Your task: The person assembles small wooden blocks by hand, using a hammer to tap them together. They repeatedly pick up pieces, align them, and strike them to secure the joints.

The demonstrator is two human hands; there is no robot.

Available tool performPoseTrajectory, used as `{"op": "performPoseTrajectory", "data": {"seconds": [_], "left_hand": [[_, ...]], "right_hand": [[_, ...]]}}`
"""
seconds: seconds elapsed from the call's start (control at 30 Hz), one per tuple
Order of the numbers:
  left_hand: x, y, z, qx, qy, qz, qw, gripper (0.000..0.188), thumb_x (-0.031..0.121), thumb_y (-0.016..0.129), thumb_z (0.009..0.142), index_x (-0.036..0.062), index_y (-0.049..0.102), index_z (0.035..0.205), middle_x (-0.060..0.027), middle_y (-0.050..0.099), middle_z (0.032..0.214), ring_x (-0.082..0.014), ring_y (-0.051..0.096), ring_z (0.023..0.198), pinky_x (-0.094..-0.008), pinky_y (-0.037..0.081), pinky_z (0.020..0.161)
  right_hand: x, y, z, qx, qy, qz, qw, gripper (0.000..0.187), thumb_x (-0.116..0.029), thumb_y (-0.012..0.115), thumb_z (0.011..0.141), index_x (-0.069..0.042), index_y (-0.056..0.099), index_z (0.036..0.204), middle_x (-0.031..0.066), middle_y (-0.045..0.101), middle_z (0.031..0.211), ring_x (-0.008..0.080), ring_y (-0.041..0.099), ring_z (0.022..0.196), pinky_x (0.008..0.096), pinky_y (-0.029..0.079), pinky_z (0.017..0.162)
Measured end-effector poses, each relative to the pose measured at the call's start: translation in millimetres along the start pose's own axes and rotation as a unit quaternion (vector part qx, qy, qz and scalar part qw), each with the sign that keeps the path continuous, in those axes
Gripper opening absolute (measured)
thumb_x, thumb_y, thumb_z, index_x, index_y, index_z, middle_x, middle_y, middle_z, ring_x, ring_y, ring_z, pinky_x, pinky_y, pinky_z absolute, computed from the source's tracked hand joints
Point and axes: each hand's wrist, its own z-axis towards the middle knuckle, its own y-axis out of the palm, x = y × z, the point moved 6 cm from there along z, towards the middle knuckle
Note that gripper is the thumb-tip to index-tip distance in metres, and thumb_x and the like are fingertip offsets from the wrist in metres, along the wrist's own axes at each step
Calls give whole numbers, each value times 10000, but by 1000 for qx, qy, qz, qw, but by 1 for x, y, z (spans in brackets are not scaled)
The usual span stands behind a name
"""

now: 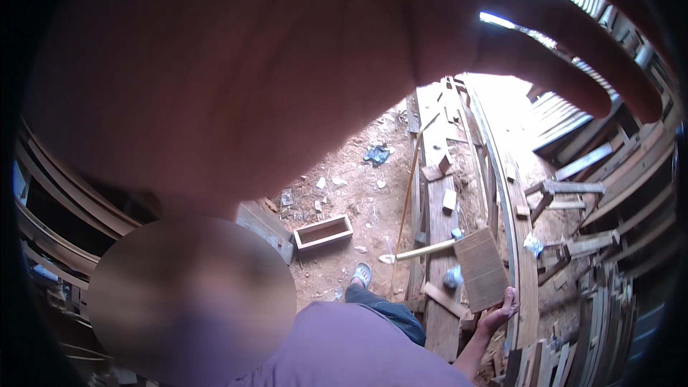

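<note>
My left hand point(322, 79) looms very close, dark and blurred across the upper left and top. Its fingers stretch toward the right with bright gaps between them, and it holds nothing that I can see. At the lower right, my right hand point(499, 309) grips a flat brown rectangular wooden board point(481, 269) by its near right corner. A pale wooden-handled tool point(423, 251) with a whitish end lies beside the board's far left corner; whether they touch, I cannot tell. Under the board runs a long timber bench point(443, 301).
An open rectangular wooden box frame point(324, 232) sits on the dirt ground left of the bench. Small wood blocks point(449, 201) rest along the bench. Past it run long planks point(527, 294), with stacked timber point(602, 322) at the right. A blurred oval covers the lower left.
</note>
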Motion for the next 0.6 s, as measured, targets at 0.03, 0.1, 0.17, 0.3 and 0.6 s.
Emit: {"op": "performPoseTrajectory", "data": {"seconds": [0.03,0.1,0.17,0.3,0.6], "left_hand": [[0,-12,15,6,6,12,1000,860,673,240,1091,59,217,1692,-325,282,1681,-563,222,1554,-715,286,1242],[1,-35,47,5,17,31,999,859,671,241,1091,58,219,1691,-325,287,1679,-563,228,1552,-715,288,1241],[1,-51,71,5,33,52,998,857,670,242,1091,57,221,1691,-325,291,1677,-562,234,1550,-714,291,1239],[-13,-71,113,1,51,52,997,855,666,244,1092,54,225,1689,-325,300,1673,-561,246,1546,-713,297,1237],[-77,6,165,-194,28,-131,972,850,659,247,1094,49,233,1685,-325,319,1663,-559,272,1537,-711,310,1230]], "right_hand": [[6,12,14,70,-49,-18,996,221,-174,587,1061,-56,577,874,45,576,873,150,592,841,321,528,771],[20,40,32,81,-7,4,997,287,-164,585,1056,-88,504,792,-10,474,799,114,498,774,315,460,724],[18,71,52,20,-34,-52,998,369,-147,592,1041,-108,423,715,-53,370,721,79,392,705,291,362,658],[17,116,73,-66,-41,-127,989,409,-105,600,1023,-117,352,698,-75,316,691,53,278,677,297,216,613],[49,113,45,-14,-11,-172,985,360,-158,645,1004,-50,482,701,-63,407,694,72,347,696,309,276,615]]}}
